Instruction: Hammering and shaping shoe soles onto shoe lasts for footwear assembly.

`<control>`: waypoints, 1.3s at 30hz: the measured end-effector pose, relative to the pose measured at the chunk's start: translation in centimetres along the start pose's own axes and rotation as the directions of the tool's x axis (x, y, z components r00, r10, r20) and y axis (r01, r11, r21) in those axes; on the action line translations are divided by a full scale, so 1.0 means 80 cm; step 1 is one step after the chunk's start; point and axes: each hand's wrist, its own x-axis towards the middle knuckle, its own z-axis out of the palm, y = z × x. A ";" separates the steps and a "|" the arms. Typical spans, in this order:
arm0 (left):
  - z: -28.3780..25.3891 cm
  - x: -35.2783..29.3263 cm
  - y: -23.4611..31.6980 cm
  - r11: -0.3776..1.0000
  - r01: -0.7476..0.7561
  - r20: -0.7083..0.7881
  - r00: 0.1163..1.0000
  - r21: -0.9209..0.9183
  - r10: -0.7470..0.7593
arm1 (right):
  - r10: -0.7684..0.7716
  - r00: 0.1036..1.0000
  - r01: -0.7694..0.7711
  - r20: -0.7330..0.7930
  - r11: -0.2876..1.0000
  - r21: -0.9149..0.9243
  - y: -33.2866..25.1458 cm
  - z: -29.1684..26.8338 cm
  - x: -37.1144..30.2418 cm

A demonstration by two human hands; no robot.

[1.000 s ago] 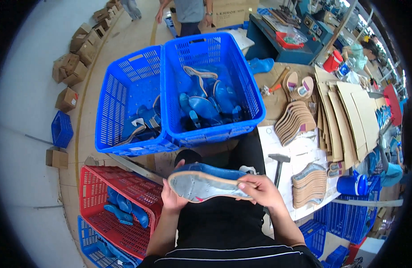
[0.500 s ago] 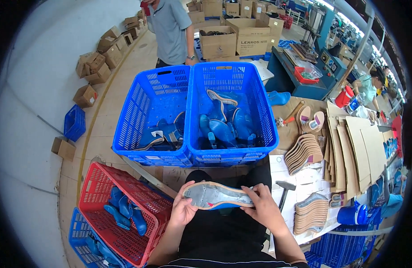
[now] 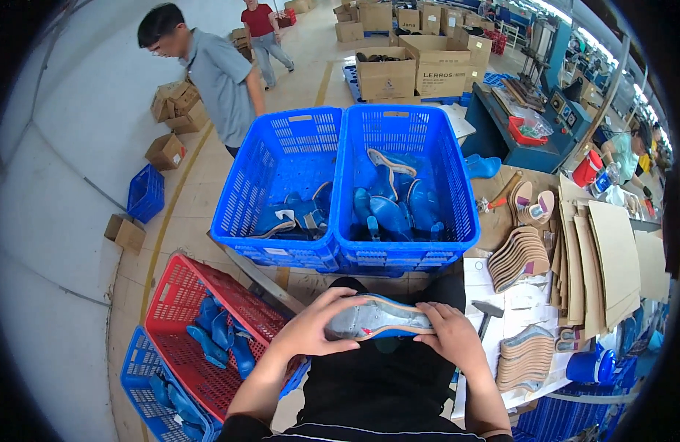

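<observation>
Together, left hand [image 3: 316,324] and right hand [image 3: 454,333] grasp opposite ends of a sole-up shoe last [image 3: 388,318], beside a worktop [image 3: 489,237] bearing stacked insoles [image 3: 526,361]; cartons [image 3: 165,152] line tiled floor [image 3: 196,214]

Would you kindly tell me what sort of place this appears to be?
Most likely a shoe factory: an insole-fitted blue shoe last is held in both hands, more lasts lie in blue plastic crates, and stacked insoles stand near a hammer.

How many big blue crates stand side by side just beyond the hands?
2: the left blue crate and the right blue crate, walls adjoining. More may be hidden beneath.
</observation>
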 end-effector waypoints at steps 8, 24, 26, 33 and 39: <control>-0.009 0.028 0.009 0.932 -0.043 0.230 0.972 0.360 -0.044 | 0.076 0.995 -0.054 -0.063 0.952 0.301 0.031 0.013 -0.005; 0.003 0.036 0.011 0.871 -0.041 0.264 0.959 0.489 -0.103 | 0.142 0.988 -0.044 -0.055 0.614 0.788 0.087 0.058 -0.020; 0.004 0.037 0.011 0.868 -0.037 0.263 0.959 0.495 -0.109 | 0.132 0.990 -0.037 -0.056 0.611 0.791 0.090 0.060 -0.020; 0.002 0.038 0.009 0.869 -0.052 0.264 0.960 0.493 -0.092 | 0.105 0.993 -0.019 -0.045 0.536 0.844 0.097 0.066 -0.018; 0.004 0.037 0.006 0.865 -0.060 0.256 0.963 0.498 -0.081 | 0.084 0.996 -0.008 -0.030 0.424 0.905 0.111 0.079 -0.017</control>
